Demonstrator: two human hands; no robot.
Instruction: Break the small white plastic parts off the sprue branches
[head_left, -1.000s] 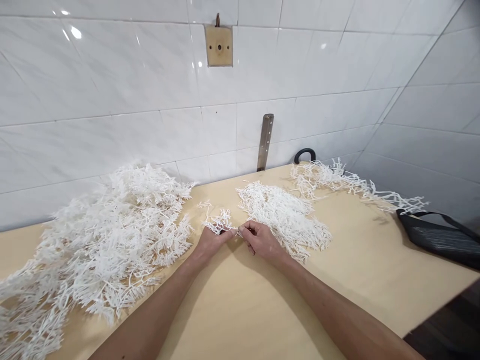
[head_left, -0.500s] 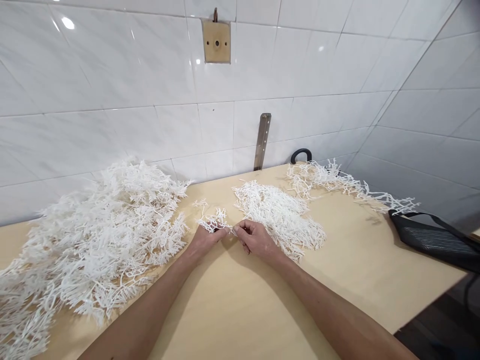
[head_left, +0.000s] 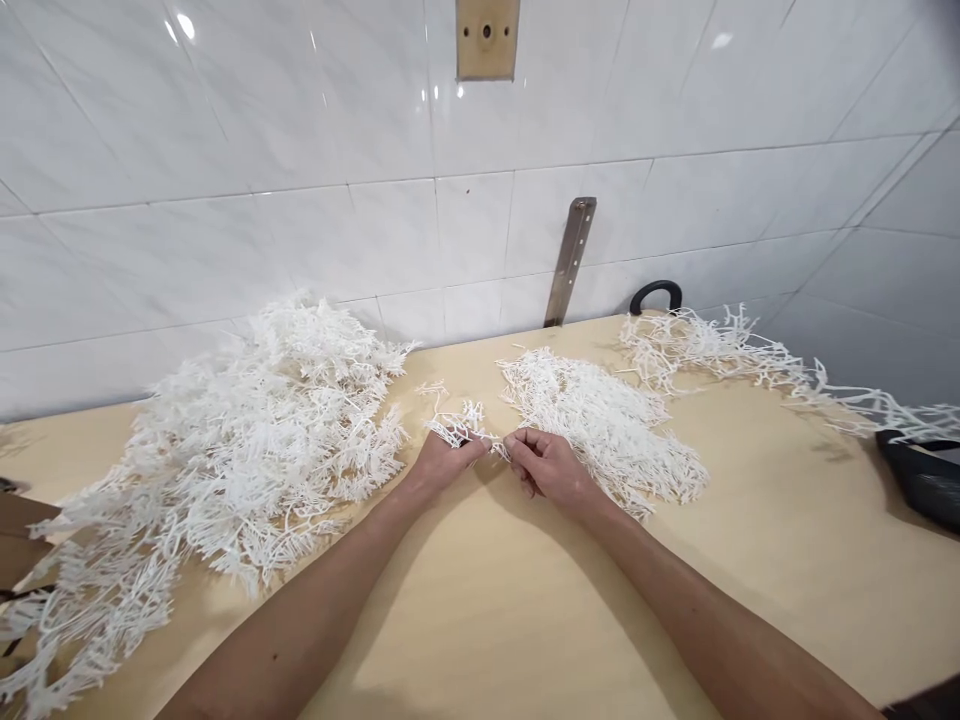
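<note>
White sprig pinched between your two hands, over the tan table.
Your left hand has its thumb pressed down on the sprig, the branched part spreading just beyond that grip; your right hand has thumb and forefinger together on the sprig's right end (the very tips are too small to make out clearly). Just right of your grip, beside your right hand, lies a smaller pile of white strands, while a larger heap spreads left of your left hand. Beyond the smaller pile, farther right of your grip, a loose run of strands lies near a black curved handle.
</note>
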